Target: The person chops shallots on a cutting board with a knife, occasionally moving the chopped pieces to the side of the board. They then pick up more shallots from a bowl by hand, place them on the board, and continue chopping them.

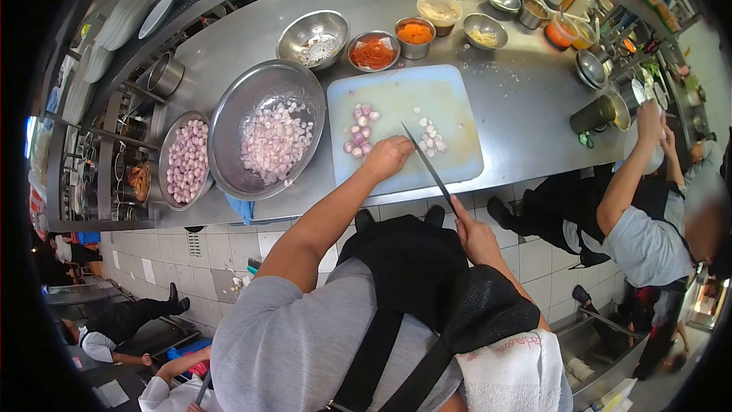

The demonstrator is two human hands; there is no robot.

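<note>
A pale cutting board [450,99] lies on the steel counter. My right hand [473,233] is wrapped round the handle of a knife [428,162], whose blade points up and left across the board. Beside the blade, my left hand [389,156] is closed over the board with its fingers bent down; what they hold, if anything, is hidden. Several purple shallots [361,136] sit left of the blade, and pale cut pieces [432,143] lie to its right. Left of the board, a large steel bowl [221,133] contains sliced shallots [274,141].
A bowl of whole shallots [187,160] stands at the far left. Behind the board are a steel bowl [313,23], a bowl of red strips [374,52], a cup of orange food [414,33] and a lidded tub [440,9]. A co-worker [648,221] stands at the right.
</note>
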